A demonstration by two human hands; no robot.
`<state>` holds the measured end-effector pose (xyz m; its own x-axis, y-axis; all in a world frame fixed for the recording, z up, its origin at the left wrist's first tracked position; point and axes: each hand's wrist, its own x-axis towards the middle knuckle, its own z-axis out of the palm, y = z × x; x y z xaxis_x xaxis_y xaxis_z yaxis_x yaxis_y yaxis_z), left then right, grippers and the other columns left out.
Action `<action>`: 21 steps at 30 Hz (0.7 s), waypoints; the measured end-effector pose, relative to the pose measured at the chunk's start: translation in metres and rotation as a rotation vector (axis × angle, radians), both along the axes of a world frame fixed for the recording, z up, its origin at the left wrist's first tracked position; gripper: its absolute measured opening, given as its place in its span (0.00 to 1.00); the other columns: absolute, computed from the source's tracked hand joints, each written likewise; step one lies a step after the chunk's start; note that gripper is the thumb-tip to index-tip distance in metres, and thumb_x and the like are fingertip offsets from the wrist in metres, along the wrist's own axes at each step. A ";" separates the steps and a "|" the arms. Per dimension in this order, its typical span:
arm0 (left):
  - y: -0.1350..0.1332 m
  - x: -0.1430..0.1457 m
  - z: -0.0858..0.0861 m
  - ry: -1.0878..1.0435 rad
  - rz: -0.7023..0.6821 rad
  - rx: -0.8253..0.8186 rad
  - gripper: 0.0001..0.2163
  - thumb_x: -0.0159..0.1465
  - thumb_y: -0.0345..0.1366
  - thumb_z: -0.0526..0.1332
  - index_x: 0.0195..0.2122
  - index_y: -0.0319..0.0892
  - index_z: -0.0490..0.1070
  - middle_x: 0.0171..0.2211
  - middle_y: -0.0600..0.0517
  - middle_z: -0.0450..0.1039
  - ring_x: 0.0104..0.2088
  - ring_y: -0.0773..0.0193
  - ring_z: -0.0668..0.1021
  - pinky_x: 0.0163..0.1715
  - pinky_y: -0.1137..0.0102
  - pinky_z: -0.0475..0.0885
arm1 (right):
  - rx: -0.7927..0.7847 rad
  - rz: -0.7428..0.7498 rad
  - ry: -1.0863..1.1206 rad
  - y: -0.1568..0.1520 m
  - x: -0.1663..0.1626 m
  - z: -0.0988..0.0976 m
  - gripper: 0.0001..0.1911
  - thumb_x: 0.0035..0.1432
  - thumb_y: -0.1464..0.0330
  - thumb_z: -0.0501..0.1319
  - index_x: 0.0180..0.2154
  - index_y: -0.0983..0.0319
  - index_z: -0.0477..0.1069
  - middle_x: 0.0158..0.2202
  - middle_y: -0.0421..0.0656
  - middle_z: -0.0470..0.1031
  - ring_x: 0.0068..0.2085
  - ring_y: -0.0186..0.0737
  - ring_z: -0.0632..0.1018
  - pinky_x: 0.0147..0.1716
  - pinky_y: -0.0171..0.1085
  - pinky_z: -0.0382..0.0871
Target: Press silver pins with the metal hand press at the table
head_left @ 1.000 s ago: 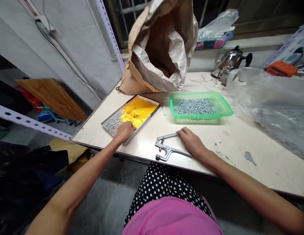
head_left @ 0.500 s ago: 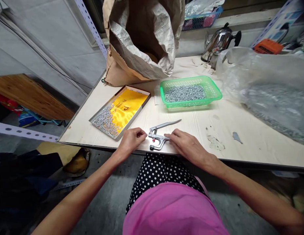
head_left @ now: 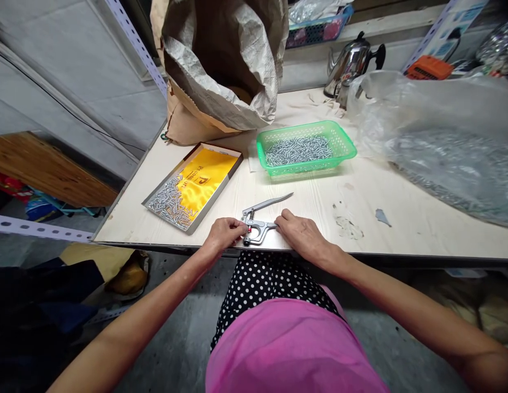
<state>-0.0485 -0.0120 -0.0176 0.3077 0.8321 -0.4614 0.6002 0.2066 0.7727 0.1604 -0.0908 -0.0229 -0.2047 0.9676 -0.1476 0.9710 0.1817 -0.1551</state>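
Observation:
A metal hand press plier lies near the table's front edge, its upper handle raised. My left hand is pinched at the tool's jaw, its fingers closed on something too small to make out. My right hand grips the lower handle of the plier and holds it against the table. To the left lies a flat box lid with a yellow lining and several small metal pieces in its near corner. A green plastic basket full of similar metal pieces stands behind the tool.
A large crumpled paper sack stands open at the back left. A clear plastic bag with metal parts covers the right side. A steel kettle and an orange item sit at the back. The table has chipped spots.
My left hand left the box lid and came to the plier's jaw. My right hand drew the plier toward the front edge and slid onto its lower handle. The camera view shifted.

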 end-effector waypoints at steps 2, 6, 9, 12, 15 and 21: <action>-0.001 0.000 -0.002 0.024 -0.006 0.012 0.13 0.53 0.42 0.65 0.31 0.37 0.77 0.20 0.56 0.69 0.18 0.72 0.65 0.18 0.75 0.57 | -0.024 -0.014 -0.006 -0.001 -0.002 0.003 0.14 0.67 0.76 0.44 0.44 0.64 0.66 0.45 0.50 0.68 0.38 0.41 0.73 0.31 0.37 0.62; -0.004 -0.001 -0.004 0.056 -0.021 0.026 0.16 0.52 0.47 0.65 0.28 0.37 0.76 0.18 0.56 0.67 0.19 0.72 0.63 0.19 0.75 0.55 | -0.057 -0.040 -0.014 -0.003 -0.005 0.009 0.14 0.66 0.78 0.44 0.45 0.64 0.66 0.46 0.51 0.68 0.39 0.42 0.73 0.30 0.37 0.63; -0.005 -0.002 -0.004 0.089 -0.044 0.076 0.17 0.51 0.49 0.64 0.25 0.37 0.74 0.17 0.55 0.66 0.19 0.71 0.63 0.20 0.74 0.55 | -0.045 -0.043 -0.027 -0.003 -0.006 0.009 0.14 0.67 0.77 0.44 0.45 0.64 0.66 0.46 0.50 0.68 0.38 0.42 0.73 0.28 0.38 0.62; -0.005 -0.002 -0.005 0.142 -0.068 0.113 0.17 0.52 0.49 0.63 0.25 0.37 0.75 0.18 0.54 0.67 0.20 0.70 0.65 0.21 0.74 0.56 | -0.022 -0.045 -0.045 -0.003 -0.006 0.008 0.14 0.68 0.76 0.44 0.45 0.64 0.65 0.46 0.50 0.68 0.38 0.41 0.74 0.27 0.36 0.60; -0.003 -0.001 -0.005 0.207 -0.118 0.123 0.16 0.52 0.48 0.61 0.25 0.37 0.76 0.17 0.54 0.67 0.21 0.69 0.66 0.22 0.74 0.57 | -0.021 -0.053 -0.046 -0.003 -0.007 0.008 0.13 0.67 0.76 0.44 0.45 0.65 0.66 0.46 0.51 0.68 0.38 0.42 0.74 0.27 0.36 0.60; 0.001 0.001 0.003 0.310 -0.197 0.095 0.16 0.52 0.47 0.61 0.22 0.38 0.75 0.15 0.55 0.65 0.20 0.68 0.65 0.21 0.73 0.54 | -0.044 -0.042 -0.038 -0.003 -0.008 0.013 0.15 0.64 0.79 0.45 0.45 0.65 0.65 0.46 0.52 0.68 0.37 0.42 0.74 0.26 0.37 0.60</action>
<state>-0.0480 -0.0113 -0.0147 0.3238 0.8146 -0.4812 0.8297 -0.0001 0.5582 0.1522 -0.0942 -0.0102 -0.1579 0.9676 -0.1970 0.9829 0.1350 -0.1249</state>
